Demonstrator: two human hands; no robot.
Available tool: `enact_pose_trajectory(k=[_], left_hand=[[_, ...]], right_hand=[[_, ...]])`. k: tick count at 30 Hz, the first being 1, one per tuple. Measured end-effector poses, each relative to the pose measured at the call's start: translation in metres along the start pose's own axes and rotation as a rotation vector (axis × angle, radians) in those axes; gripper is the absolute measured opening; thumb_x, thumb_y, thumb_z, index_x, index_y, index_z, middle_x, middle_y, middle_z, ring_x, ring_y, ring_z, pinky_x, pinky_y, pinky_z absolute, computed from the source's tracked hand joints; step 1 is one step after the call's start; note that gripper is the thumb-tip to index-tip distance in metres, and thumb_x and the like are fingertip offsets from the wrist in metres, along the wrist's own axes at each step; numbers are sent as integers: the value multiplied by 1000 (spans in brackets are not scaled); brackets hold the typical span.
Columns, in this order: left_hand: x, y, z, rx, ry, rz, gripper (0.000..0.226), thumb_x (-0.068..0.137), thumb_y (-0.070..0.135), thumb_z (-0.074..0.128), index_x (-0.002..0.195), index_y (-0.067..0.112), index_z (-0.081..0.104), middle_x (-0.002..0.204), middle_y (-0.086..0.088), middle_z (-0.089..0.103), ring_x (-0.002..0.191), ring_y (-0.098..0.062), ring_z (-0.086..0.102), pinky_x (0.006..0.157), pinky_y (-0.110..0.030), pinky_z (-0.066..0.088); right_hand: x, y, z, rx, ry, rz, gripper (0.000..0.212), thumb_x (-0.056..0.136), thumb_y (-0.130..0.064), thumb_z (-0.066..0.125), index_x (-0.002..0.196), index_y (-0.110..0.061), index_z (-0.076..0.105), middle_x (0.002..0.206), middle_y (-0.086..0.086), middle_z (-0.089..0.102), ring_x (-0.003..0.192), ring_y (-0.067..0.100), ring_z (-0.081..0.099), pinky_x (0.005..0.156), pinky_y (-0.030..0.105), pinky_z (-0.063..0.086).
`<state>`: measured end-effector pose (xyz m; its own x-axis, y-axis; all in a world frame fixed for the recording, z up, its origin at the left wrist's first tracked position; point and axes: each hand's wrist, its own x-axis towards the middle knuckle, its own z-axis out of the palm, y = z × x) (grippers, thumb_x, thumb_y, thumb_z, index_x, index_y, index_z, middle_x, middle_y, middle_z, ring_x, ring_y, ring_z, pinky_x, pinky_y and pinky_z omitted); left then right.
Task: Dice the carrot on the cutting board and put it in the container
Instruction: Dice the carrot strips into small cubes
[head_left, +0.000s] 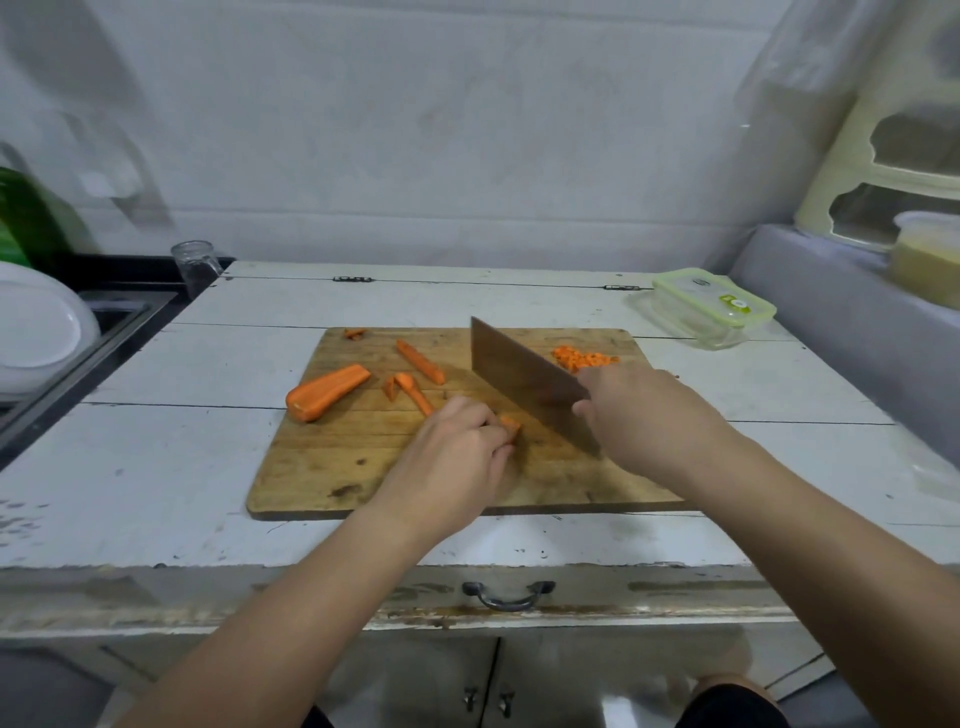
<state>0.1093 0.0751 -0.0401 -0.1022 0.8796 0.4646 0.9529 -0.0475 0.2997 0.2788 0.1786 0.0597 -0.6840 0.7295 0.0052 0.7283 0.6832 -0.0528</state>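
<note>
Orange carrot strips (510, 427) lie on the board (332, 467) under our left hand (457, 447), whose curled fingers pinch them. Our right hand (639, 415) grips the cleaver (519, 379); dice (582, 358) sit near the lidded container (711, 306).

Even, soft indoor light, moderately bright, no hard glare. Short soft shadows under the cleaver (524, 382) and both hands. Centre reasonably sharp; smeared blur at 9–11 o'clock and 1–3 o'clock. Wide-angle bowing along the edges, strongest at 6 o'clock.
</note>
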Motion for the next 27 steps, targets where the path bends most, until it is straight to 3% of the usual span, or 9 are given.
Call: enact_pose_trajectory(k=[3,6,9,13,18,22,27], left_hand=[[1,3,1,-9,21,-29,26,100,21,62,121,12,75,107,0,70,104,-16,53,88,-33,52],[3,6,2,11,32,-51,19,99,20,63,109,14,78,98,0,70,97,-18,54,82,-33,53],[2,6,2,14,36,-35,13,99,20,64,98,15,76,93,2,69,93,-16,56,80,-37,54],[6,-6,-1,10,-31,4,12,96,13,69,101,13,80,102,0,75,100,-18,64,86,-38,56],[18,-19,3,48,-85,108,37,74,-8,83,102,16,82,100,0,77,95,-19,71,88,-29,58],[26,-10,8,42,-55,127,32,84,-5,75,109,15,80,105,-2,76,100,-21,68,86,-38,60],[23,-8,12,28,-27,119,29,88,-1,75,114,13,78,111,-1,74,102,-19,67,88,-32,59]], right_hand=[[-8,18,-4,65,11,89,16,103,-31,47,91,-24,53,78,-4,46,80,28,51,65,36,40],[-19,23,-7,125,9,75,25,100,-31,47,76,-26,44,79,-3,55,78,25,56,57,34,33],[-25,20,-10,135,-14,44,21,98,-30,46,77,-27,47,83,-3,61,80,23,58,60,35,38],[-25,18,-13,125,-47,48,20,97,-28,45,78,-26,47,81,-2,58,75,19,55,58,34,39],[-21,22,-10,137,-53,83,24,99,-27,46,75,-28,43,79,-3,56,74,20,54,61,34,42],[-19,26,-11,134,-39,89,26,99,-27,45,74,-29,41,76,-6,53,72,19,52,58,33,36],[-26,28,-18,98,-25,72,27,100,-27,44,74,-27,41,76,-6,51,67,10,46,53,28,29]])
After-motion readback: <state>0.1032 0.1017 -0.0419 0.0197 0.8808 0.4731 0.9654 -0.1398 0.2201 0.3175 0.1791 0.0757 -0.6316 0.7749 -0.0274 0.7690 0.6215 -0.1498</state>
